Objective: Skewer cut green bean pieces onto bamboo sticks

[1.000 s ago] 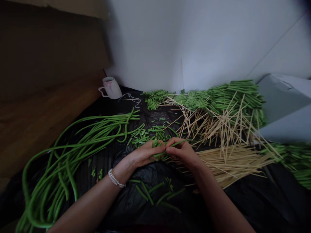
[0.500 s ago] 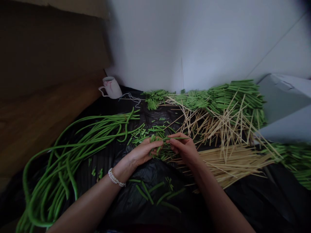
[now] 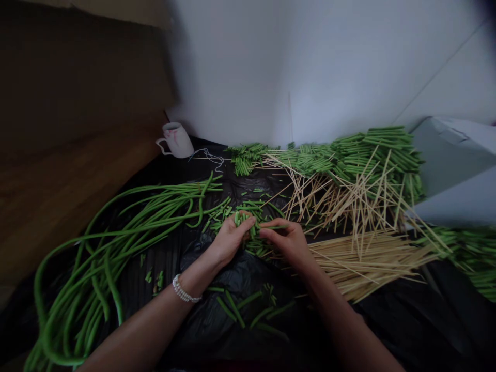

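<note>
Near the middle of the view, my left hand (image 3: 229,238) is closed round several short green bean pieces (image 3: 239,219), with the thumb on top. Close to its right, my right hand (image 3: 285,238) pinches a green bean length (image 3: 273,227) between thumb and fingers. Its left end is near the pieces in my left hand; whether they touch is too small to tell. Loose cut pieces (image 3: 219,213) lie around and beyond both hands. Long uncut green beans (image 3: 151,227) curve across the left side.
Thin wooden sticks (image 3: 372,258) lie right of my right arm, with more crossed sticks (image 3: 360,199) behind. Cut bean bundles (image 3: 387,150) line the back. A white mug (image 3: 178,140) stands at back left. Black plastic (image 3: 217,330) covers the surface.
Both hands have turned slightly and shifted a little to the left. The bean length in my right hand has moved left with it.
</note>
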{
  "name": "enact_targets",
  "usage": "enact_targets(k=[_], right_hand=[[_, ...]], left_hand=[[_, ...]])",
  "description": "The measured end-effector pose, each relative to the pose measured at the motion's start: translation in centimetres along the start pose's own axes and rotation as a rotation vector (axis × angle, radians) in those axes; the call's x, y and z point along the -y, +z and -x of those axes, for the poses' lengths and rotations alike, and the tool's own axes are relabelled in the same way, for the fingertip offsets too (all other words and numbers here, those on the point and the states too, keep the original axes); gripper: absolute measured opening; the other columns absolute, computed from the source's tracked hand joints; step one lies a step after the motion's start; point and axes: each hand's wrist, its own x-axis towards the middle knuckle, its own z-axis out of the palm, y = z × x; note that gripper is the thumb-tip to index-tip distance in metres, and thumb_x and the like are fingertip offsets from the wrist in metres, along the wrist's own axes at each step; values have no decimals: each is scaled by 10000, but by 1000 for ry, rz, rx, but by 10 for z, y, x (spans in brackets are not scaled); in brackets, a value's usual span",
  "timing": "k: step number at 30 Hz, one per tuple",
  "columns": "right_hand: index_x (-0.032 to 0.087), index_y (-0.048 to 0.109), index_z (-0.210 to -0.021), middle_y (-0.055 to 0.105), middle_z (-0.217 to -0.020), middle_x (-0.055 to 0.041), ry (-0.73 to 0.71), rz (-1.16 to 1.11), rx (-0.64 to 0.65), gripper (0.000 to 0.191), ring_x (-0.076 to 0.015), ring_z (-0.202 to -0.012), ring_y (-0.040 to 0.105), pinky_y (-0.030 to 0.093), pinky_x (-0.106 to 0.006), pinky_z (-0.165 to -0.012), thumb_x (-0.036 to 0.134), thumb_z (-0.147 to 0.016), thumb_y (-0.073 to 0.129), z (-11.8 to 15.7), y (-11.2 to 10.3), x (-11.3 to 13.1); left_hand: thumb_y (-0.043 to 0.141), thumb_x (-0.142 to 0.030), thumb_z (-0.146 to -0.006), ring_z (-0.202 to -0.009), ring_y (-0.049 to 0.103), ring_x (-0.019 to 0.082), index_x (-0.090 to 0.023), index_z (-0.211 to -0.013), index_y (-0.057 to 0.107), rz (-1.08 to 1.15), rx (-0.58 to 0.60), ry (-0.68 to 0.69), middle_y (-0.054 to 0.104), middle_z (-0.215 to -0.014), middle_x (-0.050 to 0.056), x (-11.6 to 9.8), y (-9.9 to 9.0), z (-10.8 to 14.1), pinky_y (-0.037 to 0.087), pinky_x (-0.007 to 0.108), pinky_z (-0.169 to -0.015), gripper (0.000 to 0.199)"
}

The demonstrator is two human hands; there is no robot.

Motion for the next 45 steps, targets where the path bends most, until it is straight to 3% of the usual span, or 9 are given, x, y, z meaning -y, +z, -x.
enact_targets(k=[4,8,13,25,28,32,37,41,45], right_hand=[[201,733,-711,643,-590,15,51,-47,122,178,-111,-542,539,436,-239,-538,357,-641,781,4,1,8],[192,707,-676,602,-539,36,114,-104,248,200,-86,-478,501,408,-218,-488,370,-633,785,5,-5,13],[193,685,-695,643,-614,30,74,-109,197,239,-103,-557,556,453,-229,-560,358,-584,817,2,-3,11],[197,684,-750,618,-601,22,-16,57,46,220,-101,-493,491,381,-226,-468,407,-704,732,-4,-16,6],[200,682,-764,644,-662,0,-167,262,45,152,-138,-589,548,418,-256,-554,352,-778,677,-2,-14,7],[191,666,-916,649,-836,-59,-462,844,91,188,-182,-815,577,424,-285,-738,196,-905,478,4,-11,9],[170,615,-938,631,-825,-79,-473,1321,172,236,-192,-770,565,367,-275,-642,86,-889,400,13,-1,13],[181,564,-817,585,-661,-29,-329,1169,138,214,-150,-589,515,305,-266,-553,144,-917,379,12,-2,13],[200,545,-730,467,-555,39,-203,581,268,273,-104,-505,437,311,-227,-521,270,-947,394,7,-11,14]], left_hand=[[723,-323,-712,-532,438,57,-154,-743,558,-16,-50,22,539,-645,-42,-4,-3,-4,316,179,-490,239],[686,-345,-744,-490,429,50,-151,-742,545,-15,93,-102,584,-668,-15,-7,-3,-2,270,180,-443,240],[726,-361,-727,-467,413,41,-157,-793,538,30,245,-256,500,-594,-49,-6,-1,5,252,163,-432,285],[750,-374,-694,-472,410,52,-132,-850,606,-98,365,-267,585,-615,5,-9,-8,4,206,186,-434,322],[726,-383,-712,-482,409,64,-137,-837,610,-245,356,-204,590,-616,3,-8,-9,3,231,197,-451,299],[706,-368,-733,-531,438,79,-144,-823,606,-359,288,-75,599,-648,-4,-7,-11,0,307,202,-510,261],[700,-352,-738,-651,519,123,-136,-790,631,-430,292,50,616,-683,13,-9,-9,-1,395,228,-652,233],[669,-367,-768,-656,518,133,-135,-817,620,-406,300,60,619,-696,25,-11,-4,3,396,235,-640,242],[656,-357,-790,-620,489,112,-145,-855,591,-319,349,44,615,-707,18,-10,-3,7,357,221,-595,231]])
